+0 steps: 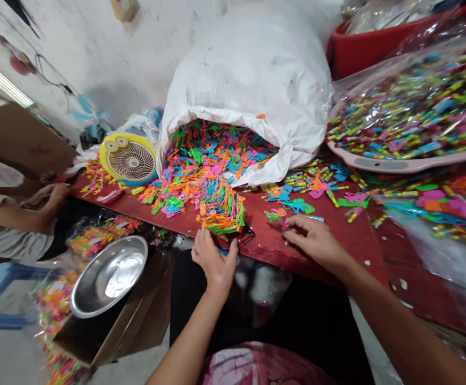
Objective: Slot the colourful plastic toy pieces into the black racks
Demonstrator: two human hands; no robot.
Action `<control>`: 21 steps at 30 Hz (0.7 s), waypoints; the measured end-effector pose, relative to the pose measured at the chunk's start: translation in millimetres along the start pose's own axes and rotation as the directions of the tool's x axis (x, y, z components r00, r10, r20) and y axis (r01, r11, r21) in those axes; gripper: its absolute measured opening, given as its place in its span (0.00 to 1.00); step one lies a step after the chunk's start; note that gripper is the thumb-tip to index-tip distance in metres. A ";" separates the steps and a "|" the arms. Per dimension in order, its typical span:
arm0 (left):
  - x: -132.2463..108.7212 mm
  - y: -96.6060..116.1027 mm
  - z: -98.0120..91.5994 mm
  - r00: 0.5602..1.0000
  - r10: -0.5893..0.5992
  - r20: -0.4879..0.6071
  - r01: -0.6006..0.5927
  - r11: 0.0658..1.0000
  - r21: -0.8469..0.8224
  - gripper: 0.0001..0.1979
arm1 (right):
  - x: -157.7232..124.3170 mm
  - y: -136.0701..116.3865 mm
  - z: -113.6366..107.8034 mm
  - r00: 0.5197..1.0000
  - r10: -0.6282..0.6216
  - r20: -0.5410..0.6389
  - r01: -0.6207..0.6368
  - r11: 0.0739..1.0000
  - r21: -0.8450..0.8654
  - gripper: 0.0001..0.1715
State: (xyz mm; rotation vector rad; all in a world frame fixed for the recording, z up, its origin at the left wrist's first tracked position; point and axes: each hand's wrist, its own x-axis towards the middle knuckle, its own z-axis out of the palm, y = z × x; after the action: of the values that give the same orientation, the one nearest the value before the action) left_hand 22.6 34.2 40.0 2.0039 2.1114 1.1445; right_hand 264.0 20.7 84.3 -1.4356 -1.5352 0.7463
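Pieces of neon plastic touch the open left hand while the right hand perhaps pinches a pink piece.

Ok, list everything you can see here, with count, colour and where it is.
table: one, red, centre
sack: one, white, lying open on the table
plastic pieces: too many to count, bright mixed colours, spilling from the sack
fan: one, yellow, left of the sack
tray: one, pink, right, holding coloured tubes under clear film
tub: one, red, top right
bowl: one, steel, on a cardboard box, lower left
co-worker's hand: one, far left
left hand: table edge, at a stack of pieces
right hand: fingertips at a small pink and green piece
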 end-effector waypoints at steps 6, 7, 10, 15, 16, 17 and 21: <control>4.3 4.5 5.5 0.990 -0.029 0.135 0.047 0.991 -0.127 0.18 | 3.1 9.8 10.5 0.994 0.039 -0.097 -0.039 0.999 0.003 0.10; 3.4 3.2 4.8 0.990 -0.022 0.139 0.045 0.986 -0.162 0.17 | 3.3 9.1 9.4 0.995 0.047 -0.082 -0.048 0.999 0.000 0.10; 2.4 -4.9 -5.0 0.994 0.016 0.108 0.021 0.941 -0.337 0.22 | 5.2 1.5 1.4 0.997 0.081 -0.001 -0.081 0.994 0.069 0.12; 29.2 -9.3 -46.5 0.957 0.135 -0.256 -0.235 0.878 -0.417 0.30 | 13.5 -18.4 -2.4 0.972 0.108 0.211 -0.157 0.961 0.229 0.12; 39.6 -5.5 -56.1 0.926 0.211 -0.314 -0.322 0.876 -0.359 0.31 | 15.9 -21.3 1.5 0.971 0.100 0.216 -0.154 0.955 0.253 0.10; 50.9 -0.3 -64.8 0.892 0.302 -0.337 -0.405 0.866 -0.294 0.30 | 18.4 -23.4 6.9 0.975 0.087 0.203 -0.142 0.951 0.275 0.09; 94.0 27.2 -84.7 0.775 0.626 -0.093 -0.632 0.762 -0.143 0.24 | 28.1 -23.9 35.3 0.991 0.060 0.120 -0.096 0.942 0.323 0.11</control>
State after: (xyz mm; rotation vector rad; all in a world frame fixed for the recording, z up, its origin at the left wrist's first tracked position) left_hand -11.3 72.6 158.9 2.7074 1.2832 1.3695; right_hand 223.4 49.4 95.7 -1.2269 -1.3617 1.0891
